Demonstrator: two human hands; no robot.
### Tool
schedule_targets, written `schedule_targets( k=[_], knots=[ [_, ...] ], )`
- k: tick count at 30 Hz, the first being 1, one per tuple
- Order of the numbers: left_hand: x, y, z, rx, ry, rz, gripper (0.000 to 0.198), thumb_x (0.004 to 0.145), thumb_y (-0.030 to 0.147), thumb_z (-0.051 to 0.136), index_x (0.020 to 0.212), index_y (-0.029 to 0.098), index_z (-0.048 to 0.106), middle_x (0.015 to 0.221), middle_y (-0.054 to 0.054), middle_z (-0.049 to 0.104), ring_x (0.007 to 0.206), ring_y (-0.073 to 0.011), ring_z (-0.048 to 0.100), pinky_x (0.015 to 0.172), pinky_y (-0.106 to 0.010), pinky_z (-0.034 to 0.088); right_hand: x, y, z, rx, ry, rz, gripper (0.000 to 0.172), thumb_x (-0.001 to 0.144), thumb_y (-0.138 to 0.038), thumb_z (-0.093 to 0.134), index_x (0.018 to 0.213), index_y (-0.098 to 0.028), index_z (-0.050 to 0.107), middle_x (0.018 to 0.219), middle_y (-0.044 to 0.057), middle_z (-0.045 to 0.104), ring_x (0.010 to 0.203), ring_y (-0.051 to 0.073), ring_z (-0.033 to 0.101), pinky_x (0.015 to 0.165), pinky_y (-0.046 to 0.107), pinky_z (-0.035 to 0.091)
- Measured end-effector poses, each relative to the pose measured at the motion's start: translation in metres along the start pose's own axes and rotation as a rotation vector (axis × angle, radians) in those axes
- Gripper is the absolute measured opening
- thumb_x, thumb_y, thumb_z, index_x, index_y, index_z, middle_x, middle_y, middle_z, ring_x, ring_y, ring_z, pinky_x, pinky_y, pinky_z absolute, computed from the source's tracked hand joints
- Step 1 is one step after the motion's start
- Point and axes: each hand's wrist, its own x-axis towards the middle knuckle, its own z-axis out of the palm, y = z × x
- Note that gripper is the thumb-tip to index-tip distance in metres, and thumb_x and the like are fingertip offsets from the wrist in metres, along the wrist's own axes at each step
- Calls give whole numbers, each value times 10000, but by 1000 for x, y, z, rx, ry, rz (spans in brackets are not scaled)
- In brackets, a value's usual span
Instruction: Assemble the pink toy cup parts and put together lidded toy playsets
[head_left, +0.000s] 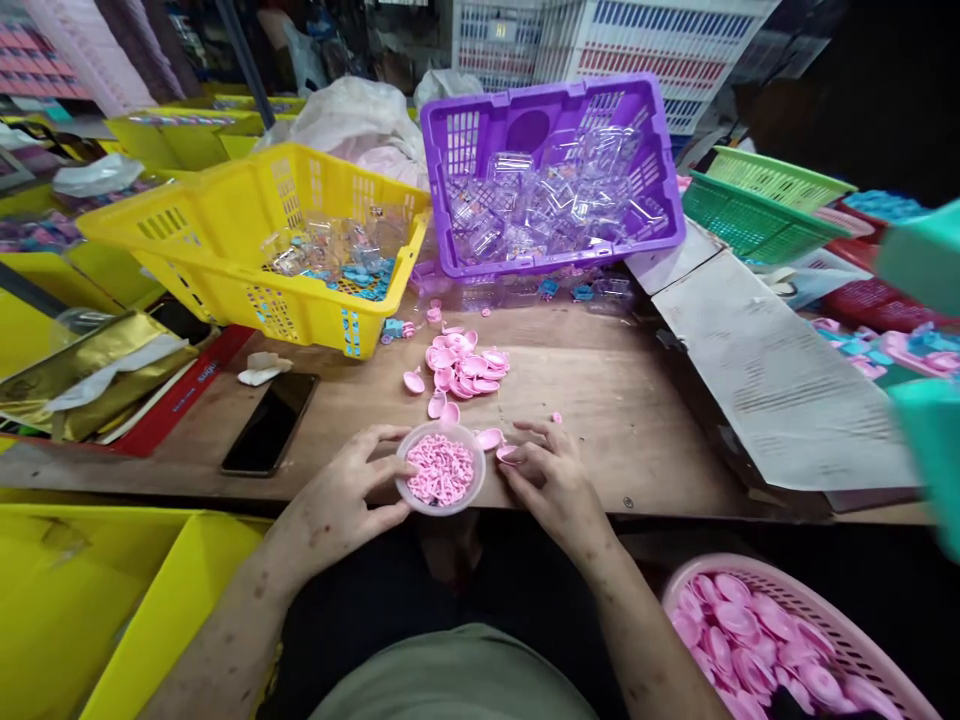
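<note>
A round translucent tub point(440, 468) full of small pink pieces stands at the table's front edge. My left hand point(360, 485) curves around its left side, fingers and thumb against the wall. To the right of the tub, my right hand point(546, 470) has its fingers bent over a pink oval part point(508, 454), the fingertips touching it. Another pink oval part point(490, 439) lies between the tub and that hand. Behind the tub is a loose pile of pink oval parts point(469, 365) on the wooden table.
Behind the pile are a yellow basket point(217, 285) and a purple basket point(555, 262) with clear plastic cases. A phone point(270, 425) lies left, cardboard point(780, 390) right. A pink basket point(847, 610) of pink parts is at lower right; a yellow box point(180, 600) at lower left.
</note>
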Motion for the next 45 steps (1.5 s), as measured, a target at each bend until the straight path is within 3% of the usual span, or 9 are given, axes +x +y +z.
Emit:
schedule_targets(
  k=[3, 9, 15, 19, 23, 27, 32, 36, 45],
  knots=[
    [-8, -15, -14, 26, 45, -39, 216, 1019, 254, 709, 1212, 259, 807, 1534, -114, 645, 1417, -308, 683, 1235, -491, 581, 17, -1, 15, -74, -46, 8, 47, 974, -262, 812, 929, -260, 799, 1536, 144, 670, 1409, 413, 650, 1298, 877, 288],
    [-27, -52, -31, 121, 100, -80, 253, 1023, 315, 677, 1226, 228, 801, 1544, -147, 645, 1410, -354, 686, 1231, -550, 576, 36, -6, 30, -56, -126, 20, 87, 1000, -285, 775, 1069, -247, 737, 1532, 176, 627, 1488, 393, 595, 1241, 678, 498],
    [-35, -51, -34, 301, 245, -92, 658, 1021, 467, 758, 1600, 226, 559, 1701, -210, 505, 1554, -471, 514, 1293, -700, 441, 50, -14, 45, -262, -106, 132, 1148, 772, -522, 1011, 1722, -319, 400, 1814, 230, 288, 1658, 544, 346, 1266, 830, 376],
    [-17, -7, -29, 250, 360, -96, 706, 1031, 440, 774, 1640, 255, 470, 1658, -188, 532, 1548, -429, 510, 1314, -657, 420, 82, -16, 53, -358, -260, 194, 1323, 738, -713, 987, 1813, -414, 276, 1912, 183, 86, 1727, 640, 67, 1223, 958, 245],
    [30, 25, -24, 101, 262, -57, 597, 1044, 383, 772, 1576, 266, 529, 1619, -152, 577, 1510, -377, 541, 1285, -611, 478, 131, -10, 55, -419, -440, 211, 1335, 758, -780, 936, 1834, -463, 212, 1938, 126, -26, 1723, 662, -48, 1186, 999, 212],
    [65, 18, -32, 104, 224, -35, 528, 1018, 359, 798, 1493, 206, 624, 1538, -151, 645, 1473, -374, 556, 1287, -592, 474, 168, 2, 64, -412, -580, 94, 1263, 751, -726, 959, 1808, -368, 371, 1900, 157, 228, 1734, 597, 104, 1307, 843, 225],
    [65, 1, -39, 39, 222, -65, 253, 1090, 416, 683, 1244, 229, 754, 1365, -90, 741, 1319, -316, 659, 1203, -514, 514, 172, 7, 79, -374, -385, 27, 852, 907, -498, 884, 1667, -248, 593, 1720, 239, 459, 1563, 474, 446, 1267, 619, 392],
    [64, -4, -38, 30, 184, -54, 263, 1103, 439, 617, 1178, 252, 787, 1273, -73, 791, 1216, -303, 731, 1117, -478, 555, 166, -1, 81, -371, -299, 27, 571, 991, -461, 809, 1499, -218, 711, 1505, 202, 593, 1356, 374, 581, 1148, 491, 489],
    [76, -38, -41, 243, 228, 261, 229, 1093, 435, 584, 1180, 337, 772, 1172, -47, 829, 1078, -326, 789, 1007, -484, 648, 186, 5, 64, -420, -186, 17, 546, 961, -509, 869, 1446, -310, 719, 1444, 87, 659, 1283, 299, 593, 1047, 371, 526]
  ],
)
